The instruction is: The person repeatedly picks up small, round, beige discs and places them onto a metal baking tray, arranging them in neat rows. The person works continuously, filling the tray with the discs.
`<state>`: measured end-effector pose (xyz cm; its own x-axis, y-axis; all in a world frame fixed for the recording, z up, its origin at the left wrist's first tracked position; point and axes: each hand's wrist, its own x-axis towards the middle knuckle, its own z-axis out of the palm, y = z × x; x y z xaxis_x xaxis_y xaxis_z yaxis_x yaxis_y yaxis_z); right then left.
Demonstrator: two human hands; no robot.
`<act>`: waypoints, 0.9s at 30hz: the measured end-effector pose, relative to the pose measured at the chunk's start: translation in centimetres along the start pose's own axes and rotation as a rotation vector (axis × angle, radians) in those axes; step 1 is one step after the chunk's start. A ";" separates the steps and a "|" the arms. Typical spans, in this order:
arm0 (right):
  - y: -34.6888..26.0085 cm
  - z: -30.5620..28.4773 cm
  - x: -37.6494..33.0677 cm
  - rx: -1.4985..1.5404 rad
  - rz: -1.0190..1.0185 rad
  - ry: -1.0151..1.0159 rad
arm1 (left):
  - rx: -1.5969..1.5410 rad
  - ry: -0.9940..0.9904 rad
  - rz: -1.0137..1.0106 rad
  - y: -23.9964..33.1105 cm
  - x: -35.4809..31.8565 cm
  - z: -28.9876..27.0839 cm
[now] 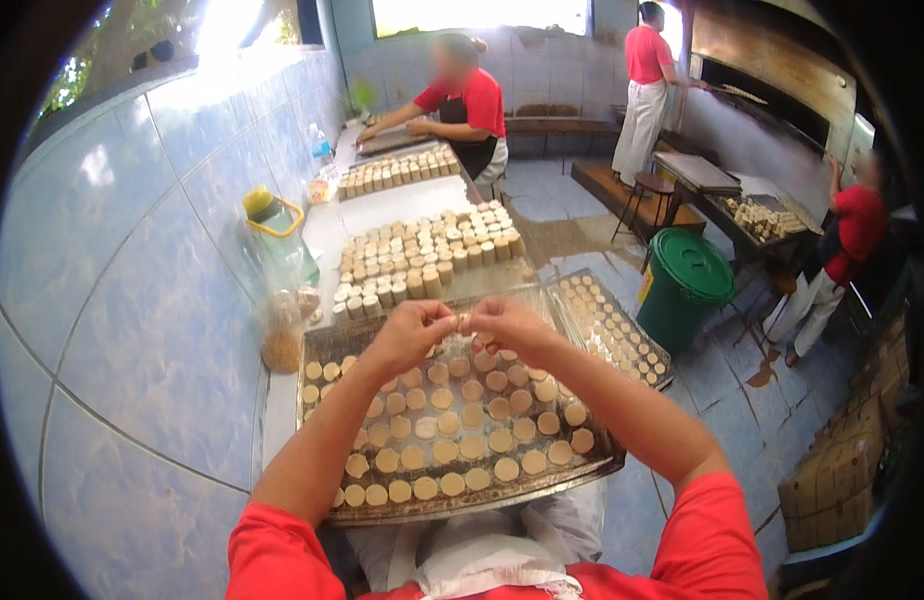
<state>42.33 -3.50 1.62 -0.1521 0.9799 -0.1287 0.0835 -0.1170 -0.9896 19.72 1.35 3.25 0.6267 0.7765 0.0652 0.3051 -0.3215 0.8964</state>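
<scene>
Head view: left hand (414,336) and right hand (512,328) pinch a small pale piece (464,323) above the tray (482,507), seemingly shaping it; the next move likely calls for gentle release

The wearer's two hands (416,332) (514,328), three co-workers (644,90), one green bin (690,268), one jug (294,252) and dozens of pale discs (452,485) show.

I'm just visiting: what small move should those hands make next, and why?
I'd probably lower the small pale piece and lay it among the pale rounds. The left hand and right hand seem to pinch it together over the far part of the tray, where the rounds already lie in rough rows.
</scene>
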 end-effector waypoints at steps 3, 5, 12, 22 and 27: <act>0.0 -1.5 -0.7 0.151 0.019 -0.002 | 0.195 0.112 -0.001 -0.9 0.4 -0.8; 0.1 -2.3 -1.3 0.155 -0.034 0.003 | 0.344 0.262 -0.011 -1.5 0.7 -1.2; 0.1 -2.5 -1.3 0.194 0.086 0.056 | 0.680 0.127 0.022 -1.7 0.7 0.4; 0.9 -2.1 -0.3 -0.033 -0.030 0.120 | 0.237 0.063 0.068 2.5 2.0 3.0; 1.4 -3.7 -1.2 0.008 0.015 0.084 | 0.172 -0.015 0.011 2.9 2.4 3.6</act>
<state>46.23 -4.20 0.62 -0.0676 0.9882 -0.1376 0.0773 -0.1323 -0.9882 24.71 0.33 4.36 0.6406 0.7650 0.0667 0.4160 -0.4187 0.8073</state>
